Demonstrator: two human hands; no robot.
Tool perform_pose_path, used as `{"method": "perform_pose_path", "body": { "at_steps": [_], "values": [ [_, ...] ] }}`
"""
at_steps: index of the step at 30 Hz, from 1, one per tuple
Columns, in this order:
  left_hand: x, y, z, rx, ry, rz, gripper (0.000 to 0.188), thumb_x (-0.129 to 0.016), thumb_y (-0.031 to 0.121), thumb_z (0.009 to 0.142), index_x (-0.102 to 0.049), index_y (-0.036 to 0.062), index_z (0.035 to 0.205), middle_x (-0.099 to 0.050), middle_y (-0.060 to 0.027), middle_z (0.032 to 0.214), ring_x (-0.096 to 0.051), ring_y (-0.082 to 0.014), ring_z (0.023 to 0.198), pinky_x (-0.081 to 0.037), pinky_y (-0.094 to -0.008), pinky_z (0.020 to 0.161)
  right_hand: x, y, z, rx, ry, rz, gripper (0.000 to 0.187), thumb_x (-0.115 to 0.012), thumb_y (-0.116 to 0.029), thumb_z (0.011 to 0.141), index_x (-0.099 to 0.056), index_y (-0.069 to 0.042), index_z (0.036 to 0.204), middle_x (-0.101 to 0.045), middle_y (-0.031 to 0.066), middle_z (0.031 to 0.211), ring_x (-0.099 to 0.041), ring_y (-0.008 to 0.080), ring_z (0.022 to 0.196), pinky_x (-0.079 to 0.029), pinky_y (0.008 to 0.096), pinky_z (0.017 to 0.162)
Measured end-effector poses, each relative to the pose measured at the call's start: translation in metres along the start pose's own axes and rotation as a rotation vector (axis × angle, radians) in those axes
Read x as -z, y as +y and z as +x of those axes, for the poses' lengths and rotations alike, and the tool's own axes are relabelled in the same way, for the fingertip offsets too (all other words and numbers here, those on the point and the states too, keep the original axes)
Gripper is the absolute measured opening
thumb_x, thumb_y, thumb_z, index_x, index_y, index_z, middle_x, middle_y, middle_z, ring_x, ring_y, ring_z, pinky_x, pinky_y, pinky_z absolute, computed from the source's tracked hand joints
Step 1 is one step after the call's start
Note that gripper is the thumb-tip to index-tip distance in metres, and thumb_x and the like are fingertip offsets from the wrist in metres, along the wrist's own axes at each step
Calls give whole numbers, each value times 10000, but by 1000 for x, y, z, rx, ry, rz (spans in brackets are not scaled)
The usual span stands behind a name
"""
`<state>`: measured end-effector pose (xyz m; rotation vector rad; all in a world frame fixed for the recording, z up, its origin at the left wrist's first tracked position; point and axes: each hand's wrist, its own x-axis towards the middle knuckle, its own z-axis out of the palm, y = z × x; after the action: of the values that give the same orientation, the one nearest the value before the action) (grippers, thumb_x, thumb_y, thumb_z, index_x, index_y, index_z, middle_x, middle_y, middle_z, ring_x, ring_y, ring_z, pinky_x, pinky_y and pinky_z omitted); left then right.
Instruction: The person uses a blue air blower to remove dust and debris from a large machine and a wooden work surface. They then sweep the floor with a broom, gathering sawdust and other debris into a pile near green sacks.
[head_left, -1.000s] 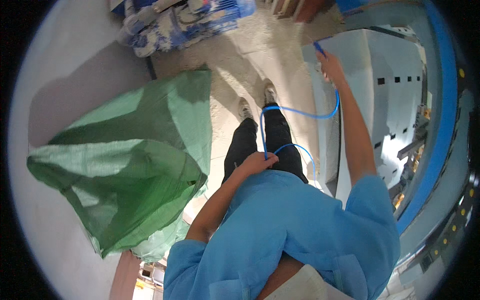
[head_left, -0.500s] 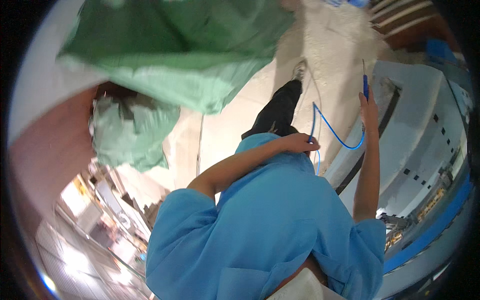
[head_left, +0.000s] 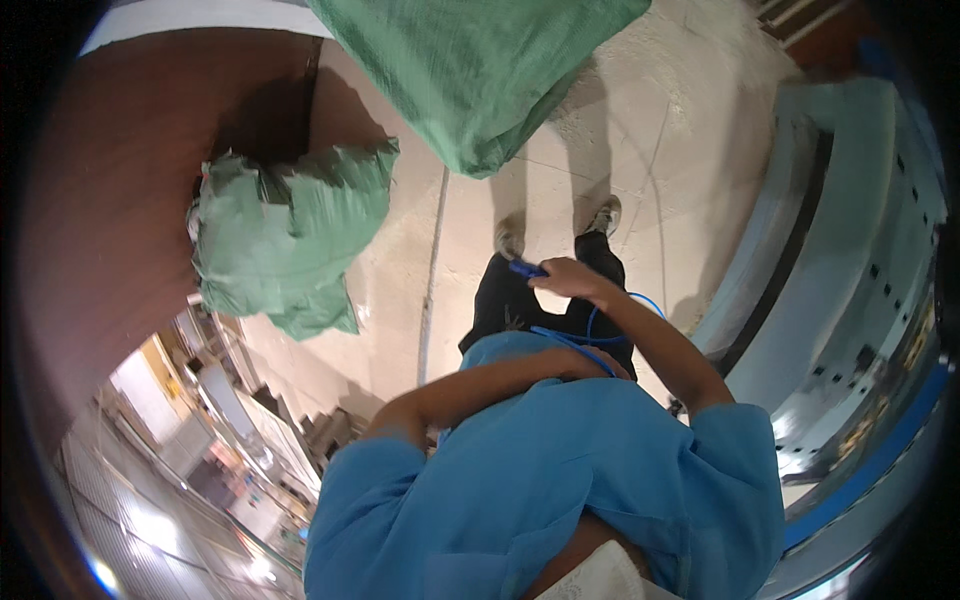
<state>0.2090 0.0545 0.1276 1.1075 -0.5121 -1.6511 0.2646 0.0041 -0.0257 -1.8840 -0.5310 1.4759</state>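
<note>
The right hand (head_left: 572, 278) grips a slim dark-blue tool (head_left: 526, 270); the left hand's (head_left: 588, 362) grip near thin bright-blue hose (head_left: 555, 334) can't be told, and carrying likely calls for slack.

The pale, dusty concrete floor (head_left: 690, 170), crossed by a straight dark seam (head_left: 437, 240), bears a crumpled green woven sack (head_left: 290, 235) and the person's two shoes (head_left: 606, 215).

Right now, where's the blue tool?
In the head view, the blue tool is in the right hand, a little above and right of the picture's middle, just below the left shoe.
</note>
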Motion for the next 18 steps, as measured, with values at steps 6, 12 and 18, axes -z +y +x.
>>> {"method": "perform_pose_path", "body": {
  "at_steps": [6, 12, 18],
  "values": [
    [-27, -95, -103, -12, 51, -44, 462, -430, 425, 1014, -554, 78, 1293, -603, -92, 1256, -548, -205, 1165, -395, -351, 1022, -90, -54, 109, -261, 476, -156, 459, -671, -385, 820, -598, 10, 1044, -674, 216, 981, -671, 375, 915, -526, 484, 811],
    [-56, -169, -216, 54, 141, -170, 491, -417, 454, 1022, -535, 71, 1307, -596, -78, 1223, -531, -182, 1145, -395, -330, 1016, -83, -64, 138, -472, 840, -138, 365, -689, -312, 813, -640, -47, 1059, -682, 168, 1030, -658, 339, 1002, -521, 467, 849],
    [-38, -185, -267, 136, 119, -29, 505, -394, 492, 1019, -605, 55, 1159, -632, -54, 1036, -567, -169, 1024, -422, -316, 949, -90, -79, 124, -611, 939, -41, 485, -720, -360, 825, -560, -31, 1143, -636, 199, 1097, -618, 374, 1070, -486, 464, 916]
  ]
}}
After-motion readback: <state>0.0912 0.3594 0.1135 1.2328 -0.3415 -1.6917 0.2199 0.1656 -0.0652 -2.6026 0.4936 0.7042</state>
